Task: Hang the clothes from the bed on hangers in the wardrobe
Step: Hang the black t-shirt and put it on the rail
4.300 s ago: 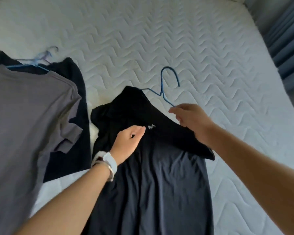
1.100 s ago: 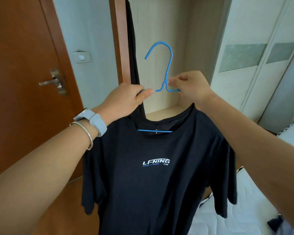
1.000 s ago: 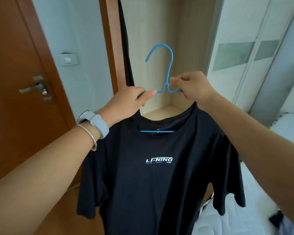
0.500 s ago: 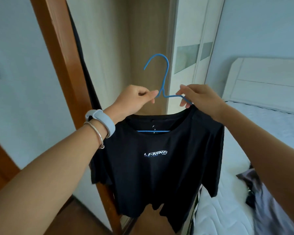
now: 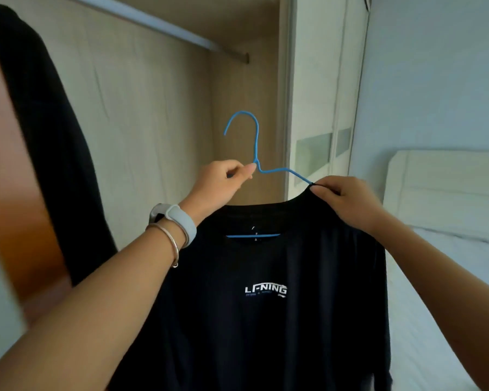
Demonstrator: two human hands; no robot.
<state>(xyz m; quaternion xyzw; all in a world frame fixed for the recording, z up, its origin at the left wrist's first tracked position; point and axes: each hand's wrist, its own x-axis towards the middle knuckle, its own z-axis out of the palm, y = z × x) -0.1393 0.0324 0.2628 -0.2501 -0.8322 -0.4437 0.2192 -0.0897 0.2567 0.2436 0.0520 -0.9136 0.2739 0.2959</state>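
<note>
Left hand (image 5: 223,182) pinches the thin blue wire hanger (image 5: 256,142) at its neck, right hand (image 5: 342,198) pinches the black printed T-shirt (image 5: 266,320) shoulder; tugging could slide it off before reaching the grey metal wardrobe rail (image 5: 181,36)

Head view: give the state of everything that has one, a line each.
Blue hanger: held up, hook free, below the rail.
Black T-shirt: draped on the hanger, hanging.
Left hand: pinches the hanger at the hook's base.
Right hand: pinches the T-shirt's shoulder at the hanger's arm.
Wardrobe: open.
Dark garment: hangs inside at left.
</note>
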